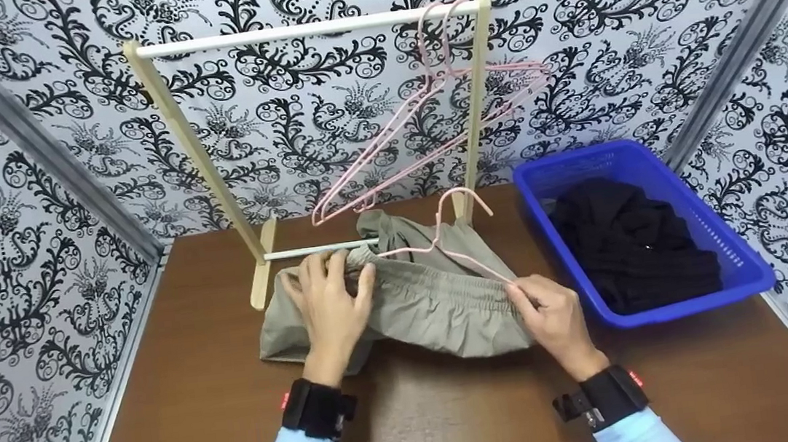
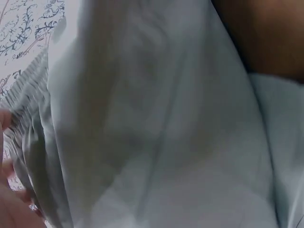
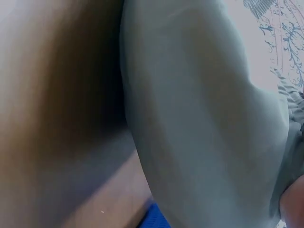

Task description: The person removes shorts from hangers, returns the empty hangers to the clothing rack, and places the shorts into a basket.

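Note:
A pair of grey-green pants (image 1: 447,310) with a gathered elastic waistband lies bunched in front of the rack. Part of a pink hanger (image 1: 471,260) sits in the waist opening, its hook pointing up. My left hand (image 1: 333,300) grips the waistband at its left side, with some fingertips hidden in the fabric. At the right end, my right hand (image 1: 554,314) pinches the waistband together with the hanger's arm. In the left wrist view, cloth (image 2: 156,118) fills most of the picture; the right wrist view likewise shows mostly pants fabric (image 3: 204,118).
Behind the pants stands a wooden rack (image 1: 191,140) with a white top rail (image 1: 301,31). Two more pink hangers (image 1: 385,138) hang at the rail's right end. A blue basket (image 1: 743,272) to the right holds black clothing (image 1: 630,240). All stands on a brown table (image 1: 188,418).

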